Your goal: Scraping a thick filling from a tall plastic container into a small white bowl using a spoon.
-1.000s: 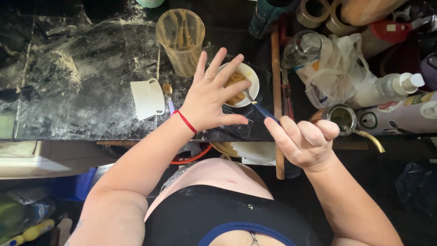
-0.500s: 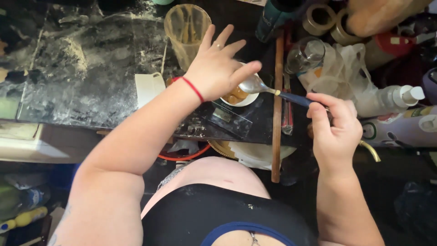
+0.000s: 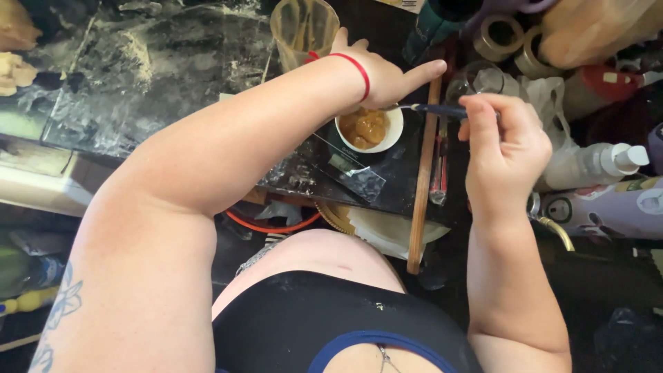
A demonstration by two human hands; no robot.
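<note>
While my right hand (image 3: 504, 138) is pinching the spoon (image 3: 435, 109) at upper centre, I am scooping from the bowl (image 3: 369, 129). My left hand (image 3: 387, 72), fingers spread, is steadying its rim; next I judge a level lift is needed.

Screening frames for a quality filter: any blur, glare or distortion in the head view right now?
Head view: mostly sharp, only slight softness on the right hand pinching the dark-handled spoon. Wide-angle stretch enlarges the left forearm; the left hand sits over the white bowl. Light is even and soft, with mild sheen on the marbled black surface and the clear measuring cup; lower corners go dark.
</note>
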